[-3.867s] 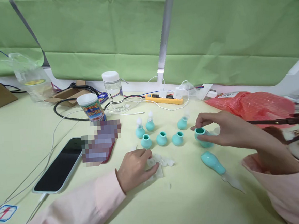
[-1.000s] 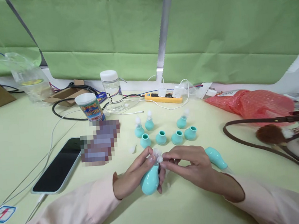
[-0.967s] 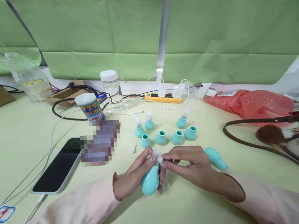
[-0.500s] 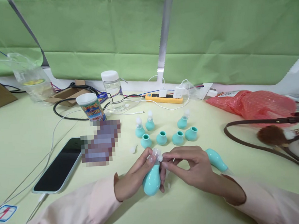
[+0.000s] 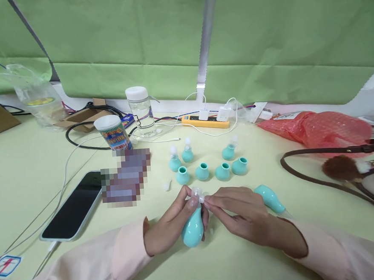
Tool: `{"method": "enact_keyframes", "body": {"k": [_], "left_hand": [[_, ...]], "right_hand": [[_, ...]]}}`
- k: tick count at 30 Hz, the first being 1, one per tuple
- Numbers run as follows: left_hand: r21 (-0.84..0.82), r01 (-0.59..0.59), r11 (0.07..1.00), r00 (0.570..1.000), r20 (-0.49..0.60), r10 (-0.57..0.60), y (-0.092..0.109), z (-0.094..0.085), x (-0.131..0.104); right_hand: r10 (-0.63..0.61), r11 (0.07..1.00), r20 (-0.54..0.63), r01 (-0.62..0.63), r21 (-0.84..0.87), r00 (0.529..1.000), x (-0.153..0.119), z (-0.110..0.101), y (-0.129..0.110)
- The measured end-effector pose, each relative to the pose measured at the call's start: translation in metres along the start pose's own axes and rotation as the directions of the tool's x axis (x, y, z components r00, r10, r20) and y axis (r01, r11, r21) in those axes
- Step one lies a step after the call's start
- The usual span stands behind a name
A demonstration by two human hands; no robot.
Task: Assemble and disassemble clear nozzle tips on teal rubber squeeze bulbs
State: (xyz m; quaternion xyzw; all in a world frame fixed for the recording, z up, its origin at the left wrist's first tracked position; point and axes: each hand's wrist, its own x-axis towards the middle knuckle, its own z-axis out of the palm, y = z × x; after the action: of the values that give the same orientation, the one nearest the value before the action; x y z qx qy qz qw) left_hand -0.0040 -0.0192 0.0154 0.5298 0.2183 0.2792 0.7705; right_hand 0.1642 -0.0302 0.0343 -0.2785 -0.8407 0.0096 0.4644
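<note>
My left hand (image 5: 175, 217) is wrapped round a glossy teal squeeze bulb (image 5: 192, 231), fat end toward me. A clear plastic neck (image 5: 196, 192) tops the bulb. At the side of this neck, the thumb and forefinger of my right hand (image 5: 243, 208) pinch a small translucent plastic piece (image 5: 201, 199). Fingers partly hide where piece and neck meet. Beyond my hands stand several short teal bulbs: some are open-topped, like this one (image 5: 202, 172), others carry clear tips, like this one (image 5: 187, 154). Another long teal bulb (image 5: 269, 198) lies beside my right hand.
A small white part (image 5: 167, 185) lies left of the bulbs. Farther left are a phone (image 5: 73, 207) on a cable and a paper cup (image 5: 112, 132). A water bottle (image 5: 141, 113) and a yellow power strip (image 5: 201, 122) stand behind. A red bubble-wrap bag (image 5: 321, 130) is at right.
The held bulb has shifted slightly right and toward me. My right fingers have turned a little at the small piece by the neck, still pinching it.
</note>
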Motion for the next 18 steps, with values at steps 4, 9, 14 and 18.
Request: {"method": "enact_keyframes", "body": {"k": [4, 9, 14, 18], "left_hand": [[0.066, -0.022, 0.998, 1.000, 0.003, 0.022, 0.0018, 0.0002, -0.0010], [0.152, -0.043, 0.987, 0.999, 0.003, 0.043, 0.0040, 0.0008, -0.0010], [0.245, -0.037, 0.969, 0.999, -0.020, 0.043, 0.0035, 0.0015, -0.0023], [0.215, -0.024, 0.976, 0.998, -0.045, 0.034, 0.0031, 0.0050, -0.0031]], "right_hand": [[0.185, 0.960, 0.086, -0.199, 0.199, 0.979, 0.0076, -0.0027, 0.0018], [0.159, 0.970, 0.096, -0.173, 0.172, 0.983, 0.0078, -0.0067, 0.0036], [0.035, 0.999, 0.093, -0.032, -0.034, 0.995, 0.0018, -0.0055, 0.0013], [-0.004, 0.998, 0.012, 0.005, -0.068, 1.000, -0.0002, -0.0008, 0.0023]]}}
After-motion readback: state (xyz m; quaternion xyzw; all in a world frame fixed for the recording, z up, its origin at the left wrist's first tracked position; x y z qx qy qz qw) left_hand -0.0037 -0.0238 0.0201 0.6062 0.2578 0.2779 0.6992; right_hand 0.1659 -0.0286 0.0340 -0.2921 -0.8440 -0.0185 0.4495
